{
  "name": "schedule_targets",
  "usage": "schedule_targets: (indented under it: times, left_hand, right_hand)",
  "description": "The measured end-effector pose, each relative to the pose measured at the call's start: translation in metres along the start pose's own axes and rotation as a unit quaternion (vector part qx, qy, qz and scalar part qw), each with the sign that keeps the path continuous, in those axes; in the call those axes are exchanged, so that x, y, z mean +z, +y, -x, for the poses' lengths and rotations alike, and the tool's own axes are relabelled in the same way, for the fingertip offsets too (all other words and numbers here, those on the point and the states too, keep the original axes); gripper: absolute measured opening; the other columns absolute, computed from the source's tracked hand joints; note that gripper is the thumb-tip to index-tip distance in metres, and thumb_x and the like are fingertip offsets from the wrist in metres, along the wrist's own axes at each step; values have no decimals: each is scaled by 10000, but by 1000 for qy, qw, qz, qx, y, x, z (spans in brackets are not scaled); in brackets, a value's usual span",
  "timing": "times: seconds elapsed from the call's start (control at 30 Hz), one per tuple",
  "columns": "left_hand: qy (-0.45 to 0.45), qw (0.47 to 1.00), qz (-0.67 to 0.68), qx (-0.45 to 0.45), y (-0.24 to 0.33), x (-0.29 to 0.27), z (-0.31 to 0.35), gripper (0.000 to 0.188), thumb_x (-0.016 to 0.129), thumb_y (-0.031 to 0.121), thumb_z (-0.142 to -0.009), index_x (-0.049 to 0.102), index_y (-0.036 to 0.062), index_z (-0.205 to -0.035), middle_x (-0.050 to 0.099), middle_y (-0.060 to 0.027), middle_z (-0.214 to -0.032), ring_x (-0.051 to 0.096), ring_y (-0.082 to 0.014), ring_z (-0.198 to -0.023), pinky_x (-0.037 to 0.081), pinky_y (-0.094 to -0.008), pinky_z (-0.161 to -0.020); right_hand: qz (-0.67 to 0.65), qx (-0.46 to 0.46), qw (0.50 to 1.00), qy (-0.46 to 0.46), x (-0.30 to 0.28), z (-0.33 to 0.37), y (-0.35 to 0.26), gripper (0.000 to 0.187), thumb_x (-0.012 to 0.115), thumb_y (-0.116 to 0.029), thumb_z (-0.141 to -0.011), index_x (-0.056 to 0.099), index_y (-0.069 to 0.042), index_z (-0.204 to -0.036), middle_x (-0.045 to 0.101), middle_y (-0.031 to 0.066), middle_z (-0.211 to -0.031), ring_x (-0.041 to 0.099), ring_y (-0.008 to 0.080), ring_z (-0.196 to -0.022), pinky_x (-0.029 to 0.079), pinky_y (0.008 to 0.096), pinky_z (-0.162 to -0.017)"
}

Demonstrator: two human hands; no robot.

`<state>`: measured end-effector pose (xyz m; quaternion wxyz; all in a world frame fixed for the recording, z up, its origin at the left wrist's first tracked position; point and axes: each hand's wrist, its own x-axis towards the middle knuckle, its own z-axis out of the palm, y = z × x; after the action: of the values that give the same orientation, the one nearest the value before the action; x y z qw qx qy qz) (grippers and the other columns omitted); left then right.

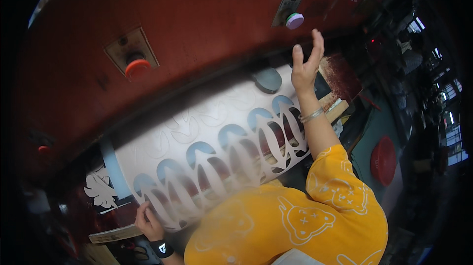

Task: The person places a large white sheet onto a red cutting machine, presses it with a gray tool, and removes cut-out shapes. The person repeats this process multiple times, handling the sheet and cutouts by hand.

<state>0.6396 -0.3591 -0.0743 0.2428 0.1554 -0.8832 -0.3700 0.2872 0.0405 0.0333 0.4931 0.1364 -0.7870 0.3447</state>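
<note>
We recorded one white sheet (209,132), its near side pierced by a row of curved cut-outs, lying below a red machine (207,33). Left hand (149,221): fingers curled, pinching the sheet's left edge. Right hand (306,68): open, fingers spread, empty, near a purple button (295,21) but apart from it. We also noted one grey disc (268,81) on the sheet, one orange button (137,69) and white scraps (101,189) at left.

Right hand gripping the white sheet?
No, the right hand is open and empty, its fingers spread near the purple button.
</note>
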Motion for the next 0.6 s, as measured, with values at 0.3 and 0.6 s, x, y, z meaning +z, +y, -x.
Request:
schedule_targets:
  times: [0.3, 0.6]
  left_hand:
    - [11, 1000, 6, 17, -7, 1, 3, 186, 493, 79, -892, 615, -24, -986, 658, -159, -901, 640, -272, -849, 476, -330, -772]
    - [12, 1000, 8, 18, -13, 3, 4, 194, 486, 81, -904, 612, -32, -999, 661, -149, -913, 636, -239, -861, 473, -318, -788]
  right_hand:
    - [-11, -20, 998, 57, 5, -41, -29, 756, 553, -382, -888, 204, 7, -1435, 233, 258, -1448, 207, 393, -1350, 160, 467, -1108]
    - [-5, -16, 878, -479, -119, 106, -49, 239, 649, -306, -777, 630, -72, -817, 617, 137, -862, 582, 323, -777, 470, 395, -740]
